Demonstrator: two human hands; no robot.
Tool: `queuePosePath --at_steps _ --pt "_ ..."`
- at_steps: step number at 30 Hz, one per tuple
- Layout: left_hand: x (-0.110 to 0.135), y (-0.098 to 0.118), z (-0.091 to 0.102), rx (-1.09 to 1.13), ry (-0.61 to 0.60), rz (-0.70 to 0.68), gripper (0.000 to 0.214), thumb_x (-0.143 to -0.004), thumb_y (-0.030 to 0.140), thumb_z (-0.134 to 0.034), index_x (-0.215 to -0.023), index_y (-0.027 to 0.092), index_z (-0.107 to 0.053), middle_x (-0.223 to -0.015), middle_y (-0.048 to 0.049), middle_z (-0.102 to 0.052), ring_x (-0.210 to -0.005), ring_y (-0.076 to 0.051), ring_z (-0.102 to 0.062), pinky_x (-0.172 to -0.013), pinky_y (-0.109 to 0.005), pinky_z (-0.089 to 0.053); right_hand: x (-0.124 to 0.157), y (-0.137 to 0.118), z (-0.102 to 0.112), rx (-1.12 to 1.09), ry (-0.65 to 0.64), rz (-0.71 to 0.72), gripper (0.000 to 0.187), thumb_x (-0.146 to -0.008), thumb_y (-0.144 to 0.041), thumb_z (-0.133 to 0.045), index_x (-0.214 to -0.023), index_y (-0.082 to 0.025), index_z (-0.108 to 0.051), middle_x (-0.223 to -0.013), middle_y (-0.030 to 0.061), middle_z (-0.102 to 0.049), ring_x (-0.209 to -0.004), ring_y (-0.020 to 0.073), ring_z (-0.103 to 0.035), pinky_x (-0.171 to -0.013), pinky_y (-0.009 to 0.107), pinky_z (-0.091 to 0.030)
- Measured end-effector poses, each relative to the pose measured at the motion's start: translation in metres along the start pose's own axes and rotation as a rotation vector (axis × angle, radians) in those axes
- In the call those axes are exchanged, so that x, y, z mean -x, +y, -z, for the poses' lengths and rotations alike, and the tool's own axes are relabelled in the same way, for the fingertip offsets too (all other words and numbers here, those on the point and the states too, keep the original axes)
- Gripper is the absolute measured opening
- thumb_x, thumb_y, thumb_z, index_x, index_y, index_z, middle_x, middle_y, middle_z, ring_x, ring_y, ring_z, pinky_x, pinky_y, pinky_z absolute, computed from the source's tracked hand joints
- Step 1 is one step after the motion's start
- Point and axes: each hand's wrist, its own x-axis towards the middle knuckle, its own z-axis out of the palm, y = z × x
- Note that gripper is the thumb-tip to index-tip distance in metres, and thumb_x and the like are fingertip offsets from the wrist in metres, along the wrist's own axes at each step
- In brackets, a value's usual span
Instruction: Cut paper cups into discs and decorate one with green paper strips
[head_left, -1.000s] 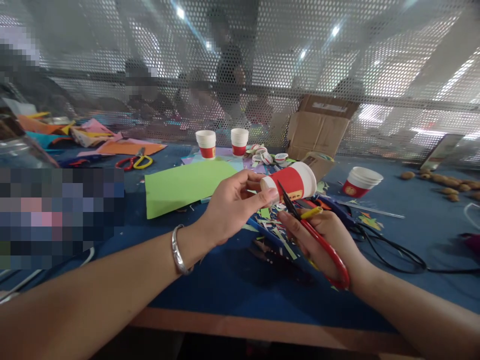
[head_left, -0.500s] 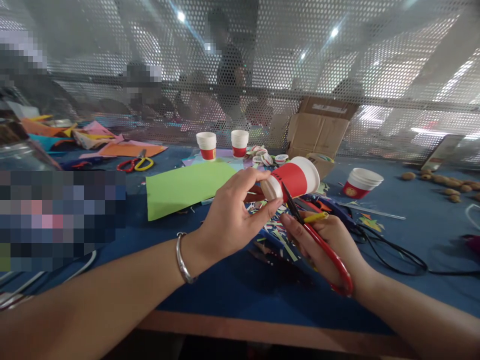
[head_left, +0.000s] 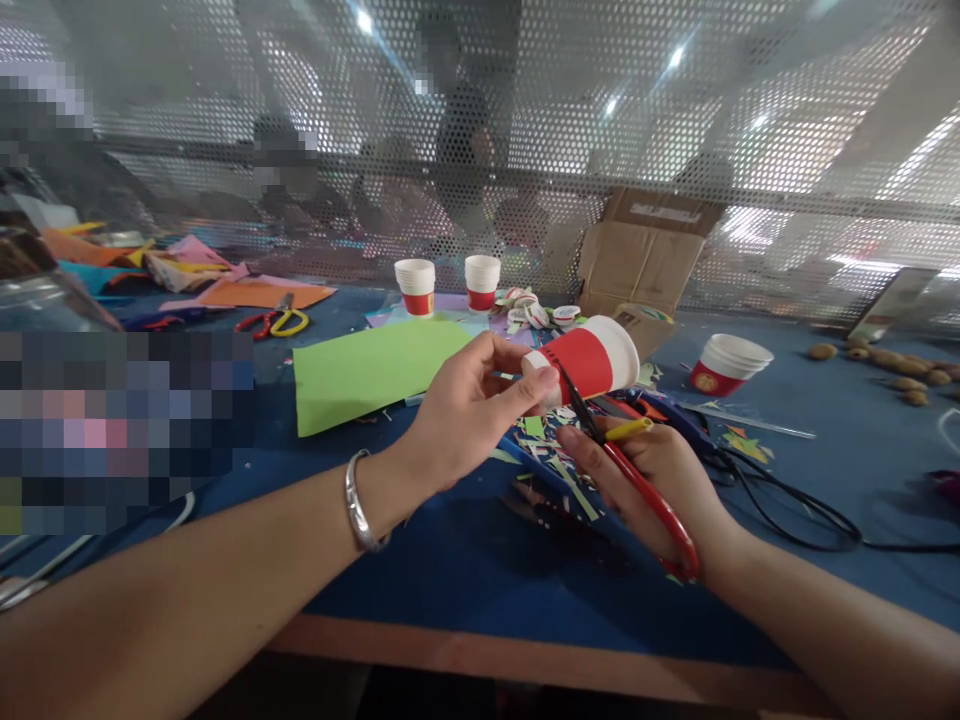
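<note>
My left hand (head_left: 480,405) grips a red and white paper cup (head_left: 589,362) near its base, with the thumb along the near side. The cup lies on its side in the air, mouth to the right. Red-handled scissors (head_left: 637,485) are in my right hand (head_left: 660,480), which is closed round the handles. Their dark blades point up and left against the cup's red wall; whether they cut into it I cannot make out. A yellow piece (head_left: 628,430) sticks out by the scissors' pivot. Beneath the cup, paper scraps (head_left: 574,480) are strewn over the table.
A green sheet (head_left: 367,380) lies left of the cup. Stacked cups (head_left: 416,290) stand behind it, and more cups (head_left: 727,365) at right. An open cardboard box (head_left: 637,255) leans by the perforated screen. Red and yellow scissors (head_left: 281,318), a black cord (head_left: 795,510) and brown nuts (head_left: 892,362) lie about.
My left thumb has shifted up onto the cup's base end, and the cup has turned slightly. The scissors stay against the cup in my right hand. The view has shifted a little.
</note>
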Motion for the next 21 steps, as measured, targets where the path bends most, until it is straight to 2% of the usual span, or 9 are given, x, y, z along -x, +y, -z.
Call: queuePosePath --at_steps 4,9,12,15,21 --pt "0.005 -0.003 0.002 -0.172 -0.037 -0.115 0.032 -0.084 0.039 -0.078 -0.098 0.019 -0.058 -0.098 -0.0046 -0.068 -0.087 -0.017 -0.068 -0.076 -0.029 -0.056 0.003 -0.002 -0.001 -0.063 -0.016 -0.053 0.046 -0.086 -0.06 -0.069 -0.065 -0.02 -0.059 -0.045 -0.0046 -0.049 -0.038 0.0101 -0.04 -0.038 0.024 -0.031" --pt "0.012 -0.001 0.0 -0.299 -0.035 -0.188 0.03 -0.087 0.04 -0.074 -0.1 0.021 -0.054 -0.096 -0.0049 -0.067 -0.086 -0.018 -0.066 -0.074 -0.028 -0.057 0.006 -0.001 -0.002 -0.104 -0.002 -0.07 0.051 -0.085 -0.061 -0.069 -0.058 -0.021 -0.051 -0.043 -0.0051 -0.045 -0.037 0.0092 -0.037 -0.036 0.024 -0.027" --pt "0.013 0.002 0.0 -0.35 -0.024 -0.244 0.029 -0.087 0.038 -0.074 -0.101 0.022 -0.054 -0.099 -0.0057 -0.067 -0.089 -0.019 -0.066 -0.08 -0.031 -0.058 0.006 -0.002 -0.002 -0.07 0.017 -0.05 0.053 -0.084 -0.061 -0.069 -0.057 -0.021 -0.049 -0.042 -0.0051 -0.045 -0.037 0.0091 -0.038 -0.036 0.024 -0.028" --pt "0.013 0.004 0.002 -0.405 -0.042 -0.274 0.028 -0.089 0.039 -0.072 -0.103 0.023 -0.056 -0.103 -0.0071 -0.066 -0.093 -0.021 -0.065 -0.083 -0.034 -0.058 0.006 -0.003 0.0 -0.047 0.011 -0.053 0.049 -0.085 -0.06 -0.069 -0.061 -0.021 -0.054 -0.043 -0.0051 -0.048 -0.038 0.0097 -0.041 -0.036 0.024 -0.03" --pt "0.014 0.005 0.002 -0.514 -0.076 -0.348 0.023 -0.092 0.04 -0.067 -0.106 0.022 -0.062 -0.103 -0.0082 -0.062 -0.103 -0.024 -0.061 -0.093 -0.039 -0.056 0.007 0.0 -0.001 -0.091 -0.022 -0.064 0.052 -0.085 -0.061 -0.069 -0.056 -0.022 -0.05 -0.04 -0.0046 -0.047 -0.034 0.0094 -0.04 -0.034 0.024 -0.03"
